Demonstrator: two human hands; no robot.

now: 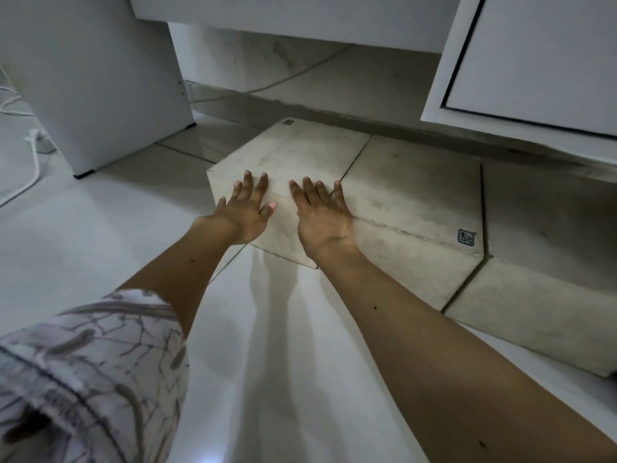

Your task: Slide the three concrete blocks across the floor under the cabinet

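Both hands, left hand and right hand, press flat, fingers spread, on the leftmost pale square concrete block at centre frame; an uneven shove could skew it against its neighbouring grey concrete block.

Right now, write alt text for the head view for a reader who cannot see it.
Both hands, left hand and right hand, press flat with fingers spread on the near edge of the leftmost concrete block, which lies on a pale tiled floor. Two more blocks sit beside it to the right, in front of the gap beneath a white cabinet.
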